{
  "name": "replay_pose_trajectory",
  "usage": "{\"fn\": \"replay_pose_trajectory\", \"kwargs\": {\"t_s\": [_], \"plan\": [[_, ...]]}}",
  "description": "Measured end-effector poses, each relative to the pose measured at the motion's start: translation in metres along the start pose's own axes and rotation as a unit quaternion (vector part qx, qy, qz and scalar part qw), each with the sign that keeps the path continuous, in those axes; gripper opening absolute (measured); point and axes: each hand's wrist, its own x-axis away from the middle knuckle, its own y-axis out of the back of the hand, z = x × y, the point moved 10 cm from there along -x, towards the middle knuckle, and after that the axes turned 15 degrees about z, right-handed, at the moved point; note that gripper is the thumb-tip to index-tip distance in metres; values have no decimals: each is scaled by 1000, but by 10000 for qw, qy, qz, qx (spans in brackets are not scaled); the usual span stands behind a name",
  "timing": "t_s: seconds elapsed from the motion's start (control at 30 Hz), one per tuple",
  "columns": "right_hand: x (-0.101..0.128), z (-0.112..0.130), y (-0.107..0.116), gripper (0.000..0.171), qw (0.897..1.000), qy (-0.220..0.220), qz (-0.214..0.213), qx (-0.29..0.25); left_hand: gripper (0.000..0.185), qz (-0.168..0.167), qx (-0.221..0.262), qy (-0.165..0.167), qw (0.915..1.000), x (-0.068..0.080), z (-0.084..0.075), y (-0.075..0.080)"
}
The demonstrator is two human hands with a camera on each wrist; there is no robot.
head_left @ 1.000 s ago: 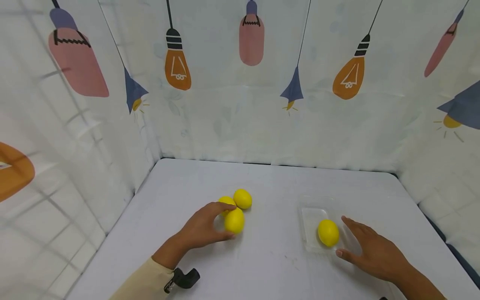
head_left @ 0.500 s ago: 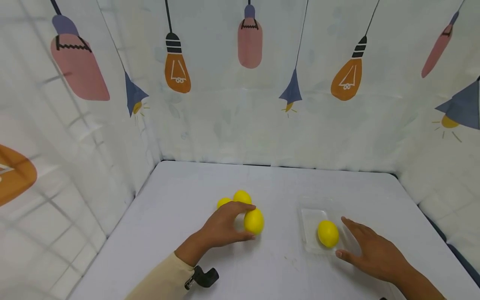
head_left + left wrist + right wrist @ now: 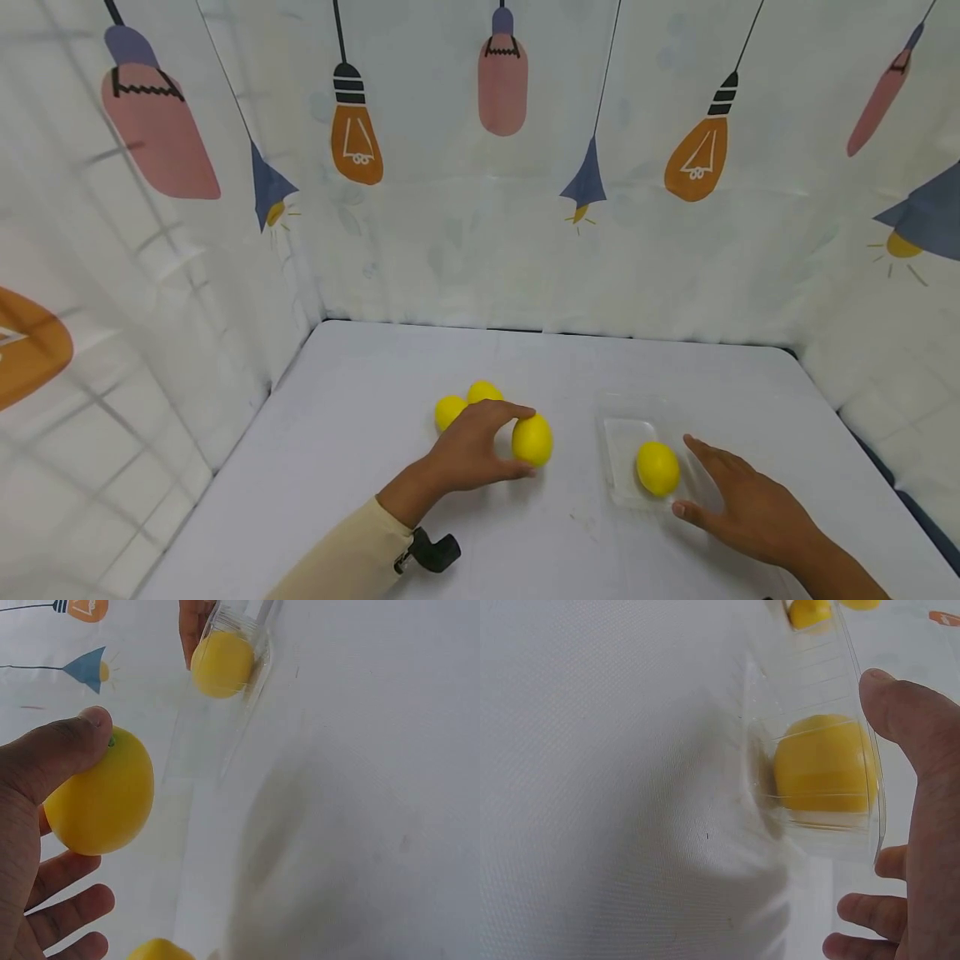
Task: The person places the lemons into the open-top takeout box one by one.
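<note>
My left hand (image 3: 467,450) pinches a yellow lemon (image 3: 532,440) between thumb and fingers. In the left wrist view this lemon (image 3: 105,795) shows a small green stem end beside the thumb, and the other fingers are spread apart. A clear plastic tray (image 3: 624,433) lies to the right with one lemon (image 3: 657,468) inside, towards its near end. Just beside the tray's right side is my right hand (image 3: 750,504), fingers loosely spread. The right wrist view has its thumb (image 3: 889,705) close by the tray's rim; whether it touches cannot be told.
Two more lemons lie on the white table (image 3: 360,375) behind my left hand, one at the left (image 3: 450,412) and one farther back (image 3: 483,391), partly covered by the hand. A white curtain (image 3: 450,242) with printed lamps surrounds the table.
My left hand has carried its lemon rightward, away from the other two lemons and closer to the tray. My right hand, the tray and the lemon inside have stayed put.
</note>
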Motion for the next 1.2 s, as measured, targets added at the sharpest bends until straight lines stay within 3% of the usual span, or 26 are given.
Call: {"fn": "replay_pose_trajectory", "kwargs": {"t_s": [0.7, 1.2], "plan": [[-1, -1, -1, 107, 10000, -16, 10, 57, 73, 231, -233, -40, 9995, -28, -16, -20], [-5, -3, -6, 112, 9996, -155, 235, 43, 73, 294, -300, -345, 9985, -44, -40, -29]]}}
